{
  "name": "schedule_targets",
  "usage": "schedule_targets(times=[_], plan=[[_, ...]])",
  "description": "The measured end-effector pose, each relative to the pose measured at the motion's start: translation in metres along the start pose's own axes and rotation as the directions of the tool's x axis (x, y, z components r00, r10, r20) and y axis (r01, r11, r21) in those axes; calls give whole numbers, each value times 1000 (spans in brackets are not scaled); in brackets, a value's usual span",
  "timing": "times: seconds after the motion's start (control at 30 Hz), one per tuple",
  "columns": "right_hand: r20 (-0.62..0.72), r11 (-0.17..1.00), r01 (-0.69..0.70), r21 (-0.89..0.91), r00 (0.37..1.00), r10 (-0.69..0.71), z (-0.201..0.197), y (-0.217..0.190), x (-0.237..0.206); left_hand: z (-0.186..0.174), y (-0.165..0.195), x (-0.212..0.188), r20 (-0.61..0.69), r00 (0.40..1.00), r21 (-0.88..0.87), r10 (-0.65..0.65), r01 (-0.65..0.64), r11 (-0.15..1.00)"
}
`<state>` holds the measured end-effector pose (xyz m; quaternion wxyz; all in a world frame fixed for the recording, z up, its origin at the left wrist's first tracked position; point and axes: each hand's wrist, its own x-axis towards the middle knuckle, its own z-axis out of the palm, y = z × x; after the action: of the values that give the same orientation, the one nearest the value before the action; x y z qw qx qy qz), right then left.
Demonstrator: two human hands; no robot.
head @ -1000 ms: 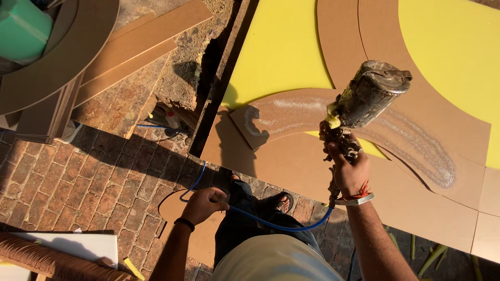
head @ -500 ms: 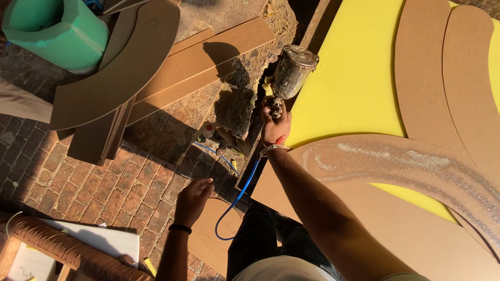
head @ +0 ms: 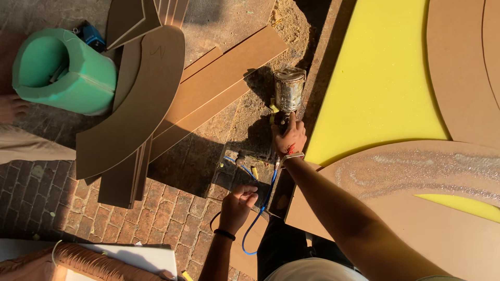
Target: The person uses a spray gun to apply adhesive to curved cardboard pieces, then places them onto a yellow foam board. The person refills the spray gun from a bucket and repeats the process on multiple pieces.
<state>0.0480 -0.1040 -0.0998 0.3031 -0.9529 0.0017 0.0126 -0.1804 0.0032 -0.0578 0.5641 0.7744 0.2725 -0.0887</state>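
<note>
A dull metal spray gun with a cylindrical cup [head: 289, 89] is held low over the sandy brick floor [head: 47, 208], beside the yellow foam sheet [head: 380, 78], clenched in the right hand [head: 289, 138]. A thin blue hose [head: 263, 205] is pinched in the left hand [head: 238, 206] fingers. The cup's contents cannot be seen. A green foam cylinder [head: 65, 70], hollow, lies by curved brown boards [head: 140, 99].

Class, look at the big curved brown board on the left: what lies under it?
Under the curved board lie more brown boards, their ends sticking out below, and long flat strips running out to the right, all on brick paving. How many boards it covers cannot be seen.
</note>
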Motion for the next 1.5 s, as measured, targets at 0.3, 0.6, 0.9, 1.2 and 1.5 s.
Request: schedule_targets(times=[0.3, 0.6, 0.9, 1.2, 1.5], plan=[[-182, 930, -9, 368, 980, 81, -153, 134, -77, 109, 75, 17, 466, 768, 410, 441, -628, 661], [68, 633, -387, 671, 882, 467, -231, 302, -147, 192, 69, 8, 365, 803, 634, 472, -585, 506], [462, -50, -505, 862, 738, 492, -208, 295, -183, 229, 43, -30, 263, 809, 591, 525, -565, 575], [600, 133, -644, 754, 756, 261, -221, 291, -187, 212, 54, -11, 6, 951, 713, 309, -221, 665], [656, -250, -612, 751, 645, 392, -221, 297, -205, 217, 45, -32, -57, 962, 345, 266, -231, 910]])
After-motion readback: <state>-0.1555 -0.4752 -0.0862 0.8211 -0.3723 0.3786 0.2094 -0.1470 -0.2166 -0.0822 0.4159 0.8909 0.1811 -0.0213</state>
